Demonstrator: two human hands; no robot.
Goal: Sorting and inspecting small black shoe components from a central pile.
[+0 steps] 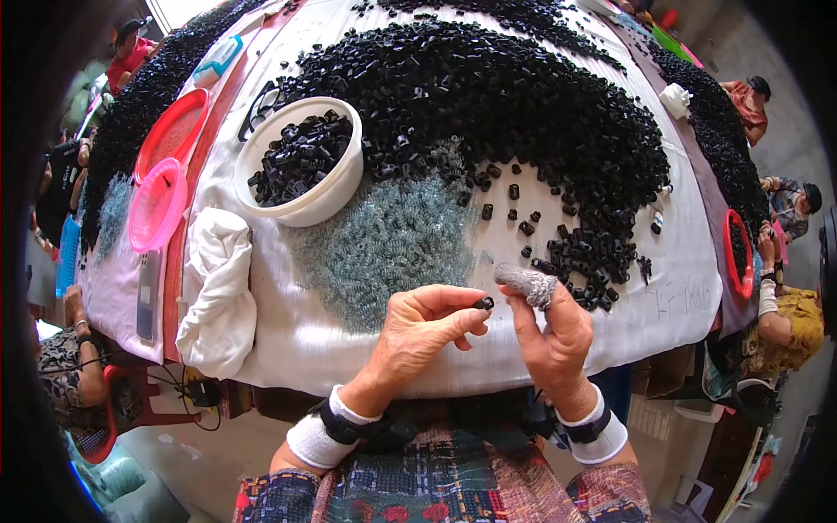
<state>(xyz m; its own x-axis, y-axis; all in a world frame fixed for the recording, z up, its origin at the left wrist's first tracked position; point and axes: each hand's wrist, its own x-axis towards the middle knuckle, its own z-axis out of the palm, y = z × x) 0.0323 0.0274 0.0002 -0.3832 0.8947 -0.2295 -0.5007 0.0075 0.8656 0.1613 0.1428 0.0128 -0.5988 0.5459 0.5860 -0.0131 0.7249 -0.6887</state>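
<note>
Between the thumb and fingertips of my left hand (423, 336) is a small black plastic part (484, 303), held just over the near edge of the table. Beside it, my right hand (558, 344) is raised with its fingers curled. A grey, textured, fabric-like piece (530, 284) covers or lies along its index finger; I cannot tell which. Whatever its fingertips may pinch is hidden. Beyond my left hand spreads a heap of small clear-bluish coil springs (392, 248). Ahead of my right hand lie loose black plastic parts (588, 266), joining a large black pile (523, 105).
A white tub (305, 209) of black parts stands left of the springs, with a twisted white cloth (218, 296) nearer me. Further left are a pink basket (157, 209), a red tray (174, 131) and a phone (150, 296). Other people sit along both sides.
</note>
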